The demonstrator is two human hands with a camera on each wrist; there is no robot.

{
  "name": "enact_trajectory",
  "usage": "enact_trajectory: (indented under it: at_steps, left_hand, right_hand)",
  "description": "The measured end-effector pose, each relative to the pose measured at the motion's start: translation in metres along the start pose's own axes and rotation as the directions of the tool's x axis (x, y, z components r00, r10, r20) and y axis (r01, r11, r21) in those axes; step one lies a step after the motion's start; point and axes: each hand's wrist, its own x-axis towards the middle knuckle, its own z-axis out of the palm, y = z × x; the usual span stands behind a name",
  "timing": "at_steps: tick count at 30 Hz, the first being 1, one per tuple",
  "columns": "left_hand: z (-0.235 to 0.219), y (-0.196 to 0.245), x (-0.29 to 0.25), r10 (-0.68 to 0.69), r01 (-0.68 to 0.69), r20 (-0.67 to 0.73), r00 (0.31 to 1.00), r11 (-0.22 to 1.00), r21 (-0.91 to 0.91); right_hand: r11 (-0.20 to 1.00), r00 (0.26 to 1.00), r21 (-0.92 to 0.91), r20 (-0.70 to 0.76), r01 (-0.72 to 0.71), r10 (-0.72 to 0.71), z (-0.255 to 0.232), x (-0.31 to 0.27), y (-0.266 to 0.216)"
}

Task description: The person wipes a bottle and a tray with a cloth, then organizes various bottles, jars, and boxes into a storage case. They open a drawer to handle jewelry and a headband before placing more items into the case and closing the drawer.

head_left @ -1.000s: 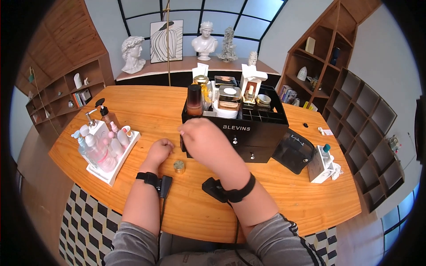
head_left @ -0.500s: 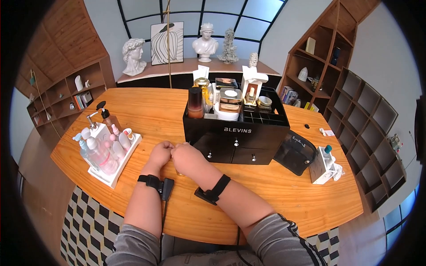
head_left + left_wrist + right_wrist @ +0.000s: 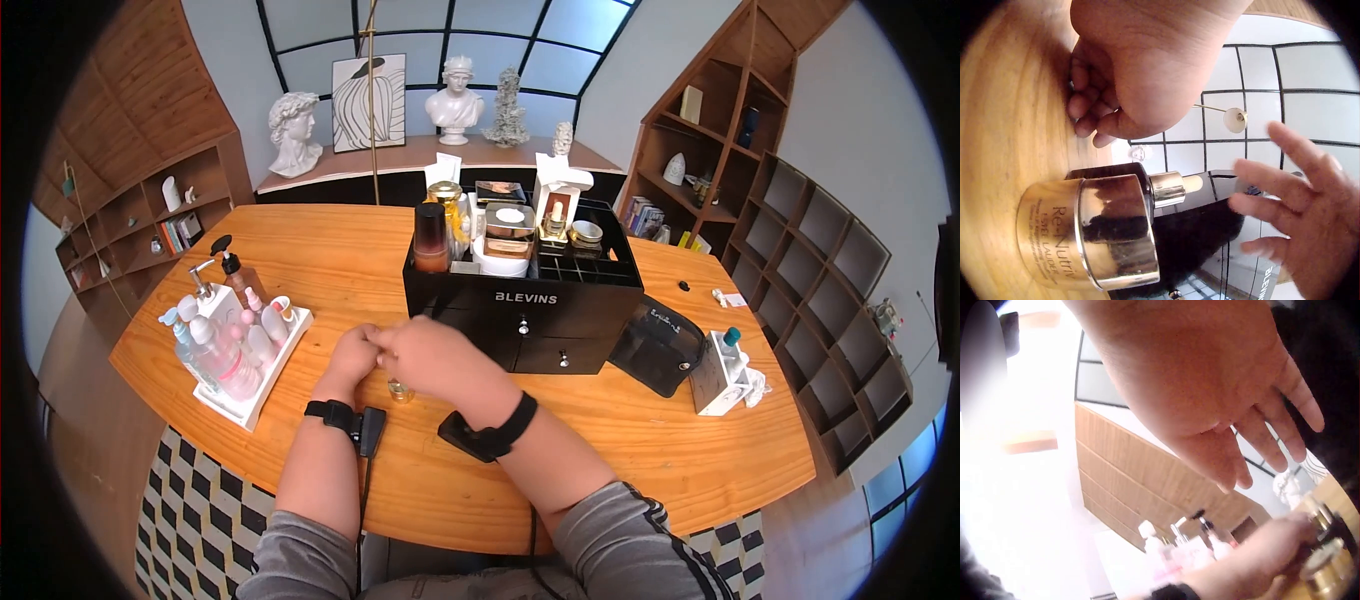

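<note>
My right hand [image 3: 428, 352] is raised above the table with its fingers spread, nothing between them, as the right wrist view shows. Close beside it, my left hand [image 3: 354, 356] stays low at the tabletop, fingers loosely bent and holding nothing. A gold jar [image 3: 1116, 231] lettered Re-Nutriv stands near both hands. Just behind it is a dark dropper bottle with a gold collar [image 3: 1168, 189] and a pale bulb; the jar partly covers it. In the head view my right hand hides the bottle and overlaps the top of the jar [image 3: 399, 392].
A black organizer [image 3: 580, 325] lettered BLEVINS, with drawers and cosmetics on top, stands beyond the hands. At left is a white tray [image 3: 245, 415] of pump and pink bottles. A black mesh pouch [image 3: 655, 350] and a white box [image 3: 715, 378] lie to the right.
My right hand came from the organizer's front left corner down to my left hand, then opened and lifted slightly. The dropper bottle now stands behind the jar. The left hand barely moved.
</note>
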Motion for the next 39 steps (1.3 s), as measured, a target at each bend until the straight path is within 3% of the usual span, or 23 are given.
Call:
enact_trajectory:
  at_steps: [1, 2, 5, 6, 9, 12, 21, 39]
  left_hand:
    - [0.000, 0.001, 0.000, -0.029, 0.029, 0.009, 1.000, 1.000, 0.000]
    - [0.000, 0.006, 0.000, -0.059, 0.059, 0.018, 0.998, 0.998, -0.001]
    - [-0.003, 0.022, -0.007, -0.119, 0.119, 0.026, 0.993, 0.993, 0.007]
    - [-0.004, 0.028, -0.010, -0.132, 0.132, 0.027, 0.991, 0.991, 0.014]
    - [-0.007, 0.043, -0.016, -0.115, 0.114, 0.027, 0.993, 0.992, 0.050]
    - [-0.005, 0.032, -0.012, -0.122, 0.122, 0.026, 0.992, 0.992, 0.014]
    - [-0.004, 0.027, -0.010, -0.149, 0.149, 0.035, 0.988, 0.989, 0.003]
    - [-0.005, 0.031, -0.012, -0.138, 0.136, 0.031, 0.990, 0.990, 0.041]
  right_hand:
    - [0.998, 0.997, 0.054, -0.067, 0.029, -0.026, -0.014, -0.001, -0.003]
    - [0.997, 0.973, 0.036, -0.225, 0.063, -0.053, -0.026, -0.003, -0.002]
    - [0.997, 0.807, 0.010, -0.588, 0.073, -0.053, -0.060, -0.012, -0.003]
    - [0.997, 0.768, -0.069, -0.636, 0.045, -0.079, -0.065, -0.010, 0.006]
    - [0.967, 0.780, -0.231, -0.623, -0.106, -0.063, -0.065, -0.011, 0.035]
    - [0.935, 0.862, -0.291, -0.507, -0.202, 0.028, -0.060, -0.013, 0.039]
    - [0.901, 0.865, -0.289, -0.476, -0.324, 0.158, -0.067, -0.015, 0.025]
    - [0.889, 0.806, -0.324, -0.587, -0.324, 0.080, -0.052, -0.007, 0.030]
